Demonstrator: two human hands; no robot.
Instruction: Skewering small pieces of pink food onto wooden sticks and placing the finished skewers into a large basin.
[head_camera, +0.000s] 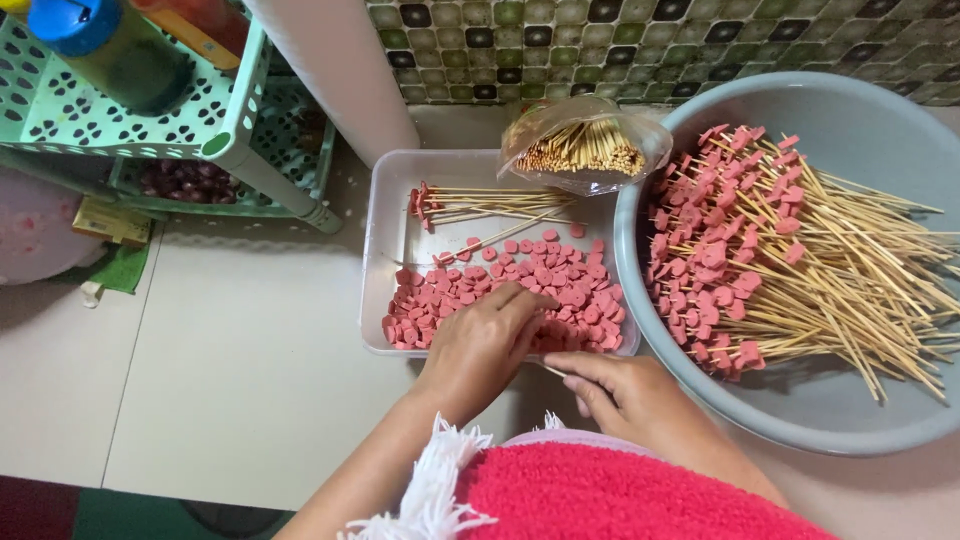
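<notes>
Now left hand (483, 343) rests fingers-down, loosely curled, on pink round sausage slices (520, 290) inside clear rectangular plastic tray (385, 215). Right hand (625, 390) pinches thin wooden skewer (553, 371) beside grey round plastic basin (850, 420).

1. Even, fairly bright indoor light; colours read clearly.
2. Soft shadow falls under the grey basin (800, 420) toward 5 o'clock.
3. Mild glare on the clear bag of sticks (585, 145) at 12 o'clock.
4. Wide-lens bending shows at the edges; focus stays sharp centrally.
</notes>
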